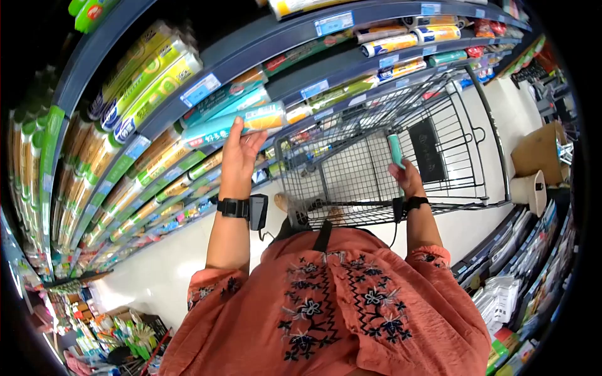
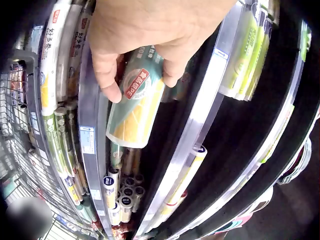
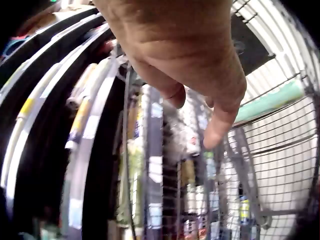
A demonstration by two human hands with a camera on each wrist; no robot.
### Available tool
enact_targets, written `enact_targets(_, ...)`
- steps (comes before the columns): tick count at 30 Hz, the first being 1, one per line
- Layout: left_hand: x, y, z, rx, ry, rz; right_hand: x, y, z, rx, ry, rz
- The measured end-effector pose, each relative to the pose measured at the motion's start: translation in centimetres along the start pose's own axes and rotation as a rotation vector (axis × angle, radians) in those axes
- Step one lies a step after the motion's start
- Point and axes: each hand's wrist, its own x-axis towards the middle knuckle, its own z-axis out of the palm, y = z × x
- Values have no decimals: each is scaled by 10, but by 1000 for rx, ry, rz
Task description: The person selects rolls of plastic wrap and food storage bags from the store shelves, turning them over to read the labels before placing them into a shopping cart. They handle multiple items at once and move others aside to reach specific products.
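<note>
Gripping teal-and-yellow roll (image 2: 135, 107) in left hand (image 1: 239, 156), pinched between thumb and fingers, with yellow-printed end to right of that hand and plain teal length to left. Held at front of the shelving; cannot tell if touching the stock behind. Just past right hand (image 1: 411, 180), see mint-green roll (image 1: 394, 149), lying against the mesh from above; cannot tell about contact with fingertips. On right hand, note loosely bent fingers, apart from thumb, with nothing gripped between. Under and around right hand, see wire cart (image 1: 351, 172), with black panel (image 1: 428, 148) beyond and to right of fingers. Beyond left hand, see shelf edge (image 1: 267, 55) with blue-and-white price tag (image 1: 200, 89); up and left of same hand, green-and-yellow rolls (image 1: 157, 78) in a row. Just below left hand, on wrist, black strapped device (image 1: 257, 212). Nearer the body, between both forearms, orange shirt (image 1: 335, 294) with dark floral embroidery. Well right of right hand, beige cylinder (image 1: 528, 191).
</note>
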Motion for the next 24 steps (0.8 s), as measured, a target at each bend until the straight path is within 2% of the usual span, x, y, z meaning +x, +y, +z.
enact_targets(6, -11, -12, 7, -17, 20, -35, -133, -55, 188, -300, -537, -191)
enact_targets(9, -17, -19, 7, 9, 4, -43, -168, -46, 252, -394, -737, -260)
enact_targets(12, -23, -26, 8, 63, 2, -40, -181, -31, 291, -399, -865, -308)
enact_targets(19, -33, -20, -3, 61, -32, -66, -180, -22, 322, -305, -839, -246)
enact_targets(22, -32, -5, -21, 46, 25, 46, -170, -25, 327, -342, -789, -234)
enact_targets(24, -20, 5, -54, -5, 112, 96, -168, -28, 331, -367, -767, -225)
